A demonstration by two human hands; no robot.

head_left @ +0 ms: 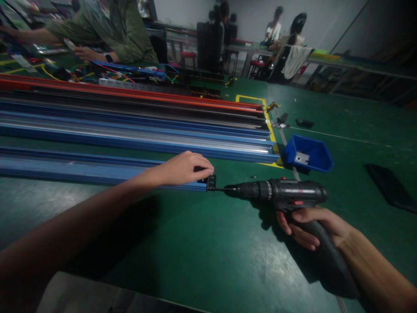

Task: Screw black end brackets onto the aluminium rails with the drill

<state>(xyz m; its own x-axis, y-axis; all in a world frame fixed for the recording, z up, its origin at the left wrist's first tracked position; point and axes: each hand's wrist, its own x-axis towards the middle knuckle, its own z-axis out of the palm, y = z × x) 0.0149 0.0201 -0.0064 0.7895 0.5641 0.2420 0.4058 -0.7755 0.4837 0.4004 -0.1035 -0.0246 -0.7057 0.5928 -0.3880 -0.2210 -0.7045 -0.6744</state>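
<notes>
My right hand (312, 226) is wrapped round the handle of a black cordless drill (293, 192), whose long thin bit points left. The bit's tip meets a small black end piece (211, 181) at the right end of a blue metal profile (97, 168). Fingers bent, my left hand (185, 168) lies over that end of the profile and grips the black end piece between thumb and fingers. Part of the end piece is hidden under the hand. A tiny screw (253, 177) rests on the green tabletop just above the drill's chuck.
Behind lie more blue profiles (195, 141), dark ones and an orange one (163, 93), side by side. To the right stand a blue bin (317, 154) with metal plates inside and a flat black object (389, 187). A co-worker's sleeve (130, 34) and wires are at the upper left.
</notes>
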